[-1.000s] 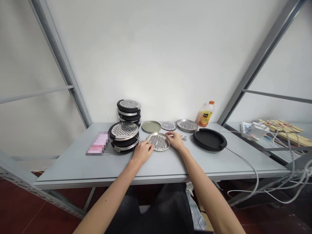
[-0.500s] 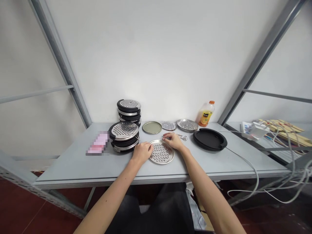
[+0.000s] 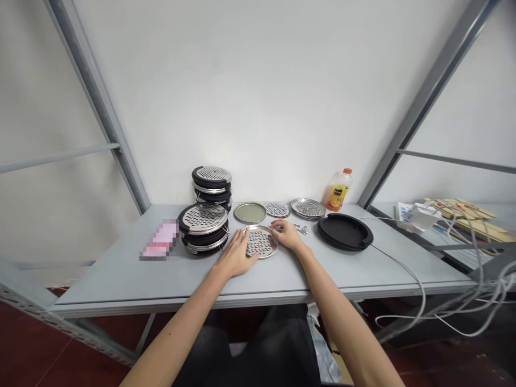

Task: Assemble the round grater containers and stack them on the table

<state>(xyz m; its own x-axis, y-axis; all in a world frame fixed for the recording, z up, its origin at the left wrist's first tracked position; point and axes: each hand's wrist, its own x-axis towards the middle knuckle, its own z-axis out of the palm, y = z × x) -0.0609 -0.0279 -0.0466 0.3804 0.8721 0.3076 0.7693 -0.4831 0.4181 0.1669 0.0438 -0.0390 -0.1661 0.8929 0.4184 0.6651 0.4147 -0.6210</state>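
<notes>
Left of the worktop's (image 3: 121, 274) middle, there's a chunky black-and-metal stack (image 3: 203, 220). Next, left hand (image 3: 236, 258): grip loose, fingers spread over the left rim of a shiny, holey round plate (image 3: 264, 243), midway between front and back edges, no long axis. Right hand's (image 3: 288, 235) curled at its right rim, can't tell if pinching. Matte black dish (image 3: 345, 232) further right.

Left hand (image 3: 238, 255) and right hand (image 3: 287, 234) touch opposite edges of the grater disc (image 3: 261, 242); black tray (image 3: 345, 232) lies to the right.
</notes>
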